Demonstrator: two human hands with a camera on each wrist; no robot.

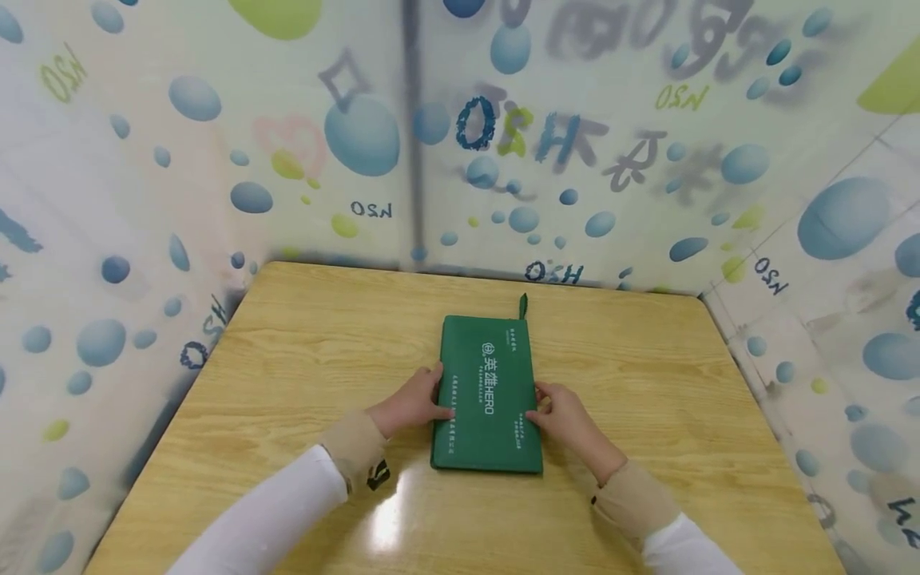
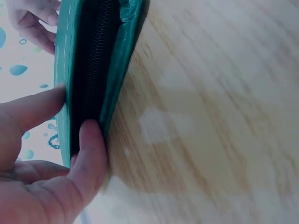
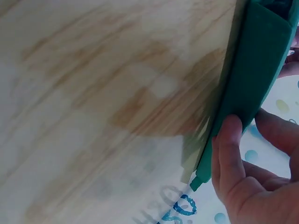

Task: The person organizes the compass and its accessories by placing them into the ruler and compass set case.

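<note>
A green zippered document pouch [image 1: 467,447] with white lettering lies on the wooden table, its pull tab [image 1: 523,307] sticking out at the far right corner. My left hand [image 1: 415,402] grips the pouch's left edge, thumb on the top face and fingers against the side. In the left wrist view the dark zipper [image 2: 99,51] runs along that edge, with a fingertip against it. Opposite, my right hand [image 1: 564,415] pinches the right edge between thumb and fingers. The right wrist view shows this side as a smooth green fold [image 3: 254,60].
The wooden table [image 1: 309,335] extends on all sides of the pouch. Its rounded far corners meet walls [image 1: 618,216] patterned with blue and green bubbles and lettering, at the back and both sides. Light glares off the tabletop near the left forearm.
</note>
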